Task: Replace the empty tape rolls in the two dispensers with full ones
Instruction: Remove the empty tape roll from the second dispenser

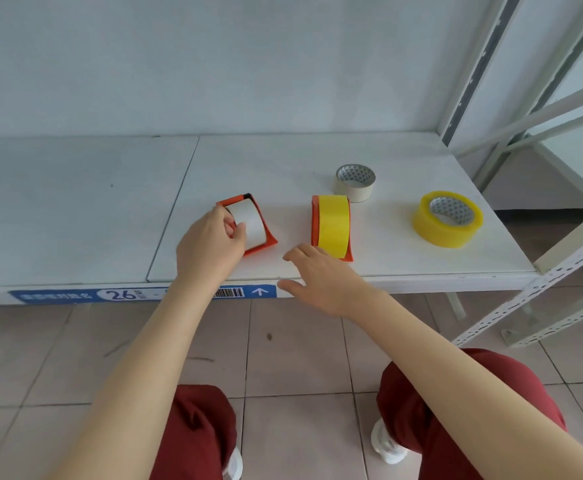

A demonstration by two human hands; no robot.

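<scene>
one view only, from a camera worn on the person's head. it looks forward and steeply down over a low white shelf board [387,258], close enough that both bare forearms run up from the bottom edge of the frame. the board's front edge crosses the middle of the frame, its back edge meets the wall above, and its right front corner sits by a perforated upright [539,292]. below the front edge show tiled floor [300,344] and the person's knees. the wide lens bends straight lines near the frame's edges.

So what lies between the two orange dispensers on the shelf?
Head view: only bare white shelf between the left dispenser and the right dispenser; right hand hovers nearer the front edge.
</scene>
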